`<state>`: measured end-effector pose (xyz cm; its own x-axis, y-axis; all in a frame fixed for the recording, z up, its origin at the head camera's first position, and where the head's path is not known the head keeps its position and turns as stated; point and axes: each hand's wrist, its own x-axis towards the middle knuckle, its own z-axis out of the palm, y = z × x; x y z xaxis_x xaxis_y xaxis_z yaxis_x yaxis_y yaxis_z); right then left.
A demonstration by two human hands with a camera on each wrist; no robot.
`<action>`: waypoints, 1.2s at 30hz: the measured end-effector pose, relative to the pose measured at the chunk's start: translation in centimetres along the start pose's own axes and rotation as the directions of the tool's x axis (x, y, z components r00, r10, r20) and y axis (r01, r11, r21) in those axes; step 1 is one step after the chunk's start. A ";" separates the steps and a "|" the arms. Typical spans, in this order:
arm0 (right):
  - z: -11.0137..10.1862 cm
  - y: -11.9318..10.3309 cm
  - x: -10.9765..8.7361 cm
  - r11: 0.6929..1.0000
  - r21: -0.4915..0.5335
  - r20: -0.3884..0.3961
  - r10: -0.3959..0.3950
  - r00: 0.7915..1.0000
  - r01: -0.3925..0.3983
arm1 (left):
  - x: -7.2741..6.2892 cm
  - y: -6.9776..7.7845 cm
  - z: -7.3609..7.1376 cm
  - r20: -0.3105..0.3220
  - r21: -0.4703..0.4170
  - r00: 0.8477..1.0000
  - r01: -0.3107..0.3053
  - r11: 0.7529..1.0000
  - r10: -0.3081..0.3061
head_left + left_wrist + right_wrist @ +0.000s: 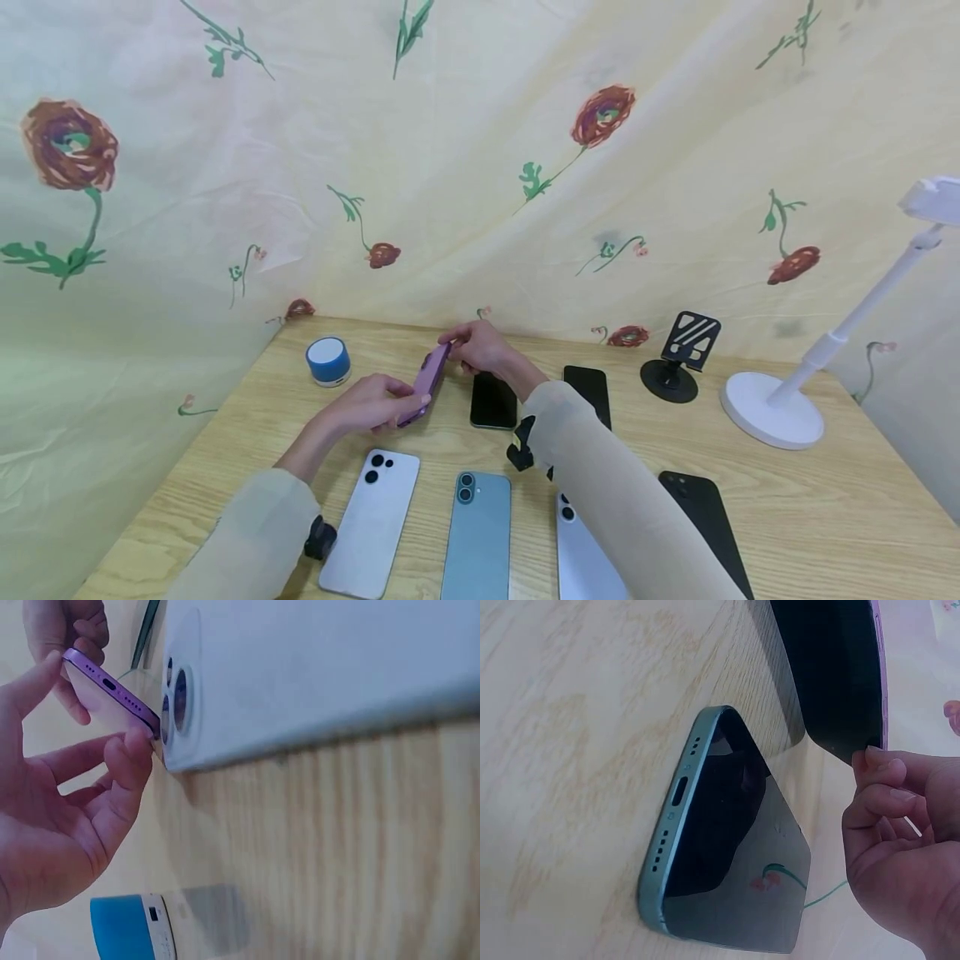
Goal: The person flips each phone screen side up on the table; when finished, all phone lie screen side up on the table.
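Observation:
A purple phone (431, 377) is held tilted up on its long side by both hands. My left hand (377, 403) pinches its near end, thumb and fingers at the corners beside the charging port, as the left wrist view shows. At the far end my right hand (483, 347) pinches a corner between thumb and fingertips. The dark screen (840, 671) of the purple phone faces right in the right wrist view. Under the right hand lies a face-up phone (492, 406) with a teal frame; its far end is hidden by that hand.
A blue and white round speaker (327, 362) stands at left. Nearer lie a white phone (372, 521), a blue phone (477, 533), a lavender phone (588, 554) and a black phone (705, 521). Another face-up phone (588, 387), a black stand (671, 381) and a white stand (772, 412) are rightward.

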<state>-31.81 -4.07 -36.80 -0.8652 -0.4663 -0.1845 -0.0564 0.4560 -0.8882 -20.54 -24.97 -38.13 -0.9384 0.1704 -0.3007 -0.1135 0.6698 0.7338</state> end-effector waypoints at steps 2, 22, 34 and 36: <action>0.0 0.0 -0.1 1.000 -0.001 -0.001 0.001 1.000 -0.001 | 0.2 0.2 0.1 -0.003 -0.008 1.000 0.005 1.000 -0.005; 0.0 -0.3 -0.1 1.000 0.004 0.029 -0.003 1.000 0.002 | 0.2 1.2 -0.3 -0.039 -0.044 0.999 0.036 0.998 -0.037; 0.5 0.7 -0.3 0.999 0.032 0.081 -0.014 0.997 0.011 | -0.4 0.5 -1.5 0.005 -0.177 1.000 -0.021 0.984 0.023; 0.7 0.9 -0.4 0.999 0.053 0.102 0.004 0.995 -0.009 | -0.6 0.5 -1.9 0.004 -0.182 0.999 -0.039 0.983 0.040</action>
<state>-31.15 -4.00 -37.80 -0.8099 -0.5397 -0.2297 -0.0220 0.4192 -0.9076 -20.67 -26.09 -36.47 -0.9409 0.2002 -0.2733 -0.1344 0.5199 0.8436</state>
